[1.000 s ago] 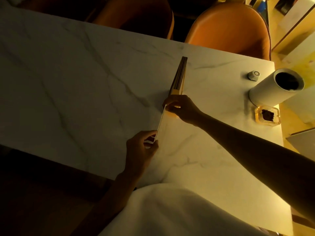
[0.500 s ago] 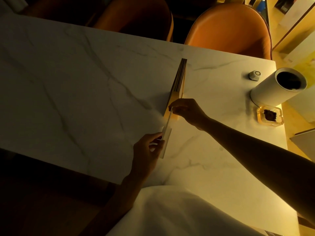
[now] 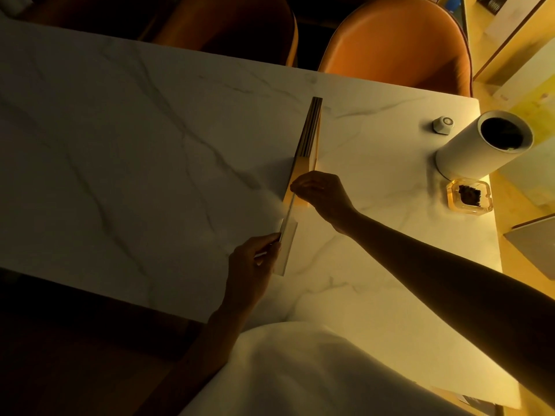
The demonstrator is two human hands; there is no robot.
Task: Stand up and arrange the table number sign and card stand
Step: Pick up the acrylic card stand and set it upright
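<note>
A clear acrylic card stand (image 3: 287,235) stands upright on the marble table (image 3: 135,151), seen edge-on from above, its flat base lying on the tabletop. My left hand (image 3: 252,265) pinches its near end. My right hand (image 3: 321,195) pinches its far top edge. Just beyond it a taller sign with a dark striped top edge (image 3: 309,130) stands upright, in line with the card stand and close to its far end. Whether the two touch is hidden by my right hand.
A white cylinder (image 3: 480,145) with a dark top stands at the right edge of the table. A small white hexagonal object (image 3: 443,125) lies behind it and a glass ashtray (image 3: 469,197) in front. Two orange chairs (image 3: 399,46) are at the far side.
The card stand has gone from held tilted to standing with its base on the table. Both hands have stayed on it.
</note>
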